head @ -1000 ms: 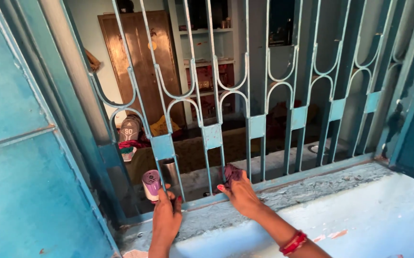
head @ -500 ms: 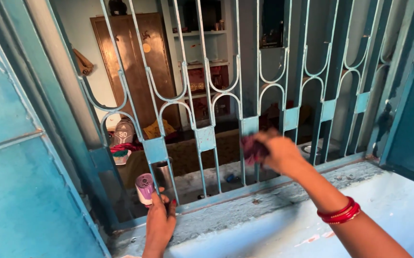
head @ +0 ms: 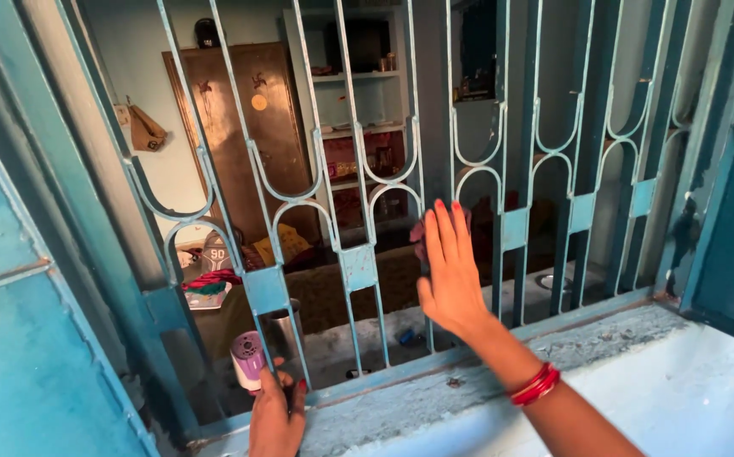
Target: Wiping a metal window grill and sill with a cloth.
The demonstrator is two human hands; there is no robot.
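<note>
My right hand point(head: 450, 271) lies flat, fingers up, against an upright bar of the blue metal window grille point(head: 358, 267). It presses a dark purple cloth point(head: 418, 234) onto the bar, and only the cloth's edge shows past my fingers. Red bangles point(head: 534, 385) circle that wrist. My left hand point(head: 275, 419) is low at the grille's bottom rail, holding a small purple and white bottle point(head: 248, 359) against a bar.
A worn, flaking blue sill point(head: 434, 398) runs under the grille. Blue shutters stand open at the left point(head: 28, 355) and right point(head: 731, 254). Inside the room are a steel tumbler point(head: 280, 326), a wooden cupboard point(head: 240, 127), shelves point(head: 367, 127) and a cap point(head: 214, 254).
My right hand rose from the bottom rail to mid-height on the bar with the cloth and now lies flat on it. My left hand stayed at the rail with the bottle.
</note>
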